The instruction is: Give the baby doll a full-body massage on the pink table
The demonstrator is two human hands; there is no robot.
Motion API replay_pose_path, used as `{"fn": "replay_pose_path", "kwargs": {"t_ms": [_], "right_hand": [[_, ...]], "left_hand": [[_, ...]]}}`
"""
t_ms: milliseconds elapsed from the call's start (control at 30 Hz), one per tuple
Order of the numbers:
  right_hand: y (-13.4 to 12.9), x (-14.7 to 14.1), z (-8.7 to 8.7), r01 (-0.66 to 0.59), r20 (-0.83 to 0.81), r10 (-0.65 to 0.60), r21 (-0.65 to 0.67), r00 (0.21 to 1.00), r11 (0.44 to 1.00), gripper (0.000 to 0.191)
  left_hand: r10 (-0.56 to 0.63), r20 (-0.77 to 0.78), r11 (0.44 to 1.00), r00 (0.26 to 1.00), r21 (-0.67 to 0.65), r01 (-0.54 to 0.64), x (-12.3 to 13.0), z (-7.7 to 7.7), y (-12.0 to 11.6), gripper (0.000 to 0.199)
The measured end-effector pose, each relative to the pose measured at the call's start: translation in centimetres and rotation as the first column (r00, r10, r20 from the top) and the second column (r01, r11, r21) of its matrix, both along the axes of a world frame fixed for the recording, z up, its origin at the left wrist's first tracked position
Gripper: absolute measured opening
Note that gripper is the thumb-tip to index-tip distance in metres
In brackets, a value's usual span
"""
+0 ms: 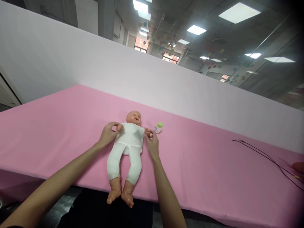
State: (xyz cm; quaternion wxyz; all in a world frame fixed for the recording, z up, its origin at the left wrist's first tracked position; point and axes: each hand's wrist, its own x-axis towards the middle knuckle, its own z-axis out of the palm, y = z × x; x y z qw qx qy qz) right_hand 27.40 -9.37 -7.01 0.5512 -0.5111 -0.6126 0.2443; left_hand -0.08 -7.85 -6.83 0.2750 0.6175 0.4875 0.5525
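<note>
A baby doll [129, 136] in white cloth lies on its back on the pink sheet, its head away from me and its bare feet over the near edge. My left hand [109, 133] is closed round the doll's hand at the left of the picture. On the other side, my right hand [152, 142] pinches the doll's other hand beside its torso. Just beyond my right fingers stands a small white bottle [158, 128] with a green cap, apart from the doll.
The pink-covered table [201, 164] reaches far to both sides. Thin black cables [263, 154] lie at the right, near a brownish object [298, 167] cut by the picture's edge. A white partition [166, 85] rises behind the table.
</note>
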Motion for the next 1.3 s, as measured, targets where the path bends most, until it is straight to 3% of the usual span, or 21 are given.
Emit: {"fn": "replay_pose_path", "kwargs": {"t_ms": [67,133,200,267,367,467,533,600,700,767,800,867,967,1033,1100,1200,1300], "right_hand": [[1.4,2.3,-0.5,0.161,-0.317,-0.199,-0.142,0.927,0.977,0.037],[2.5,4.7,-1.3,0.213,-0.49,-0.348,-0.31,0.799,0.926,0.034],[3.0,6.4,-2.0,0.196,-0.54,-0.398,-0.393,0.741,0.898,0.029],[3.1,7.1,-2.4,0.176,-0.541,-0.388,-0.402,0.746,0.899,0.028],[3.0,6.2,-1.6,0.173,-0.545,-0.367,-0.375,0.754,0.911,0.035],[2.3,4.1,0.4,0.144,-0.452,-0.217,-0.189,0.865,0.971,0.044],[1.2,2.5,1.6,0.047,-0.236,-0.056,-0.044,0.97,0.998,0.04],[-0.2,1.0,2.1,-0.087,0.076,0.085,0.022,0.994,0.996,0.027],[-2.2,-0.6,1.4,-0.226,0.499,0.187,0.019,0.846,0.974,0.021],[-2.8,-1.2,0.5,-0.253,0.625,0.19,0.013,0.757,0.967,0.025],[-2.8,-1.3,0.2,-0.255,0.635,0.188,0.015,0.749,0.967,0.025],[-2.4,-1.1,-0.2,-0.234,0.546,0.185,0.022,0.817,0.972,0.023],[-0.7,0.6,0.0,-0.09,0.159,0.09,-0.003,0.983,0.996,0.029],[0.6,2.6,0.1,0.054,-0.136,-0.067,-0.094,0.988,0.994,0.043],[1.7,5.0,-0.2,0.167,-0.32,-0.233,-0.22,0.919,0.961,0.048],[2.6,8.0,-1.2,0.238,-0.373,-0.368,-0.351,0.852,0.905,0.047],[2.7,9.4,-2.5,0.269,-0.253,-0.384,-0.392,0.888,0.88,0.049]], "left_hand": [[0.133,0.356,0.984,0.925,-0.157,-0.081,-1.5,-0.2,1.6,0.02],[0.297,0.573,0.93,0.764,-0.355,-0.096,-3.2,-0.5,3.1,0.02],[0.407,0.647,0.874,0.645,-0.481,-0.069,-4.7,-0.9,4.2,0.019],[0.445,0.655,0.851,0.611,-0.522,-0.06,-5.6,-1.0,4.8,0.021],[0.416,0.641,0.872,0.645,-0.481,-0.084,-5.2,-0.4,4.6,0.025],[0.246,0.544,0.961,0.802,-0.248,-0.126,-3.6,0.8,3.6,0.03],[0.085,0.348,0.996,0.934,-0.048,-0.073,-2.2,1.3,2.5,0.029],[-0.059,0.034,0.995,0.998,0.079,0.056,-1.0,1.2,1.3,0.022],[-0.148,-0.408,0.961,0.901,0.155,0.228,0.2,-0.1,-0.4,0.018],[-0.116,-0.534,0.948,0.837,0.191,0.254,0.6,-0.9,-1.1,0.024],[-0.099,-0.558,0.948,0.824,0.199,0.248,0.7,-1.0,-1.3,0.025],[-0.076,-0.551,0.961,0.831,0.181,0.208,0.3,-0.8,-1.1,0.021],[-0.011,-0.377,0.99,0.926,0.124,0.062,-1.2,0.4,0.2,0.022],[0.086,-0.172,0.995,0.981,0.066,-0.075,-2.9,0.7,1.6,0.026],[0.224,-0.005,0.973,0.975,-0.053,-0.224,-5.0,0.2,3.1,0.03],[0.407,0.026,0.891,0.913,-0.229,-0.391,-7.7,-1.4,4.7,0.037],[0.398,-0.13,0.873,0.908,-0.251,-0.418,-9.1,-2.8,5.2,0.034]]}}
